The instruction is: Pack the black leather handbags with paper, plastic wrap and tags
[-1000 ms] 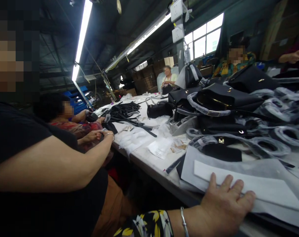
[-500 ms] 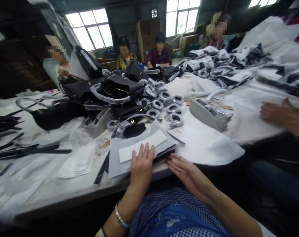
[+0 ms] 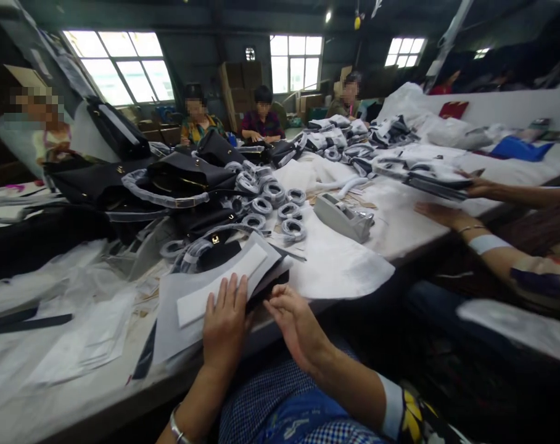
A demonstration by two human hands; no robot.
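Flat on a narrow white foam-like strip (image 3: 192, 306) lies my left hand (image 3: 225, 320), its fingers stretched out. Beneath the strip is a pale sheet (image 3: 169, 342), resting over a black handbag (image 3: 276, 282) whose right end shows under the raised sheet edges. My right hand (image 3: 301, 327) has its fingers curled together at that right end, seemingly pinching the dark edge. The bag's handle (image 3: 197, 250), wrapped in clear plastic, arches out behind the sheet beside a gold clasp. Most of the bag's body is hidden.
Black handbags (image 3: 187, 172) and plastic-wrapped strap coils (image 3: 273, 192) are heaped behind. A grey tape dispenser (image 3: 342, 217) stands to the right. White sheets (image 3: 104, 324) lie left. At the right, a co-worker's hands (image 3: 440, 213) are over the table; other people sit across it.
The view has swung right, bringing more of the co-worker's arms in. The right ends of the sheet and strip have bent upward. My right hand's fingers have gone from straight to curled.
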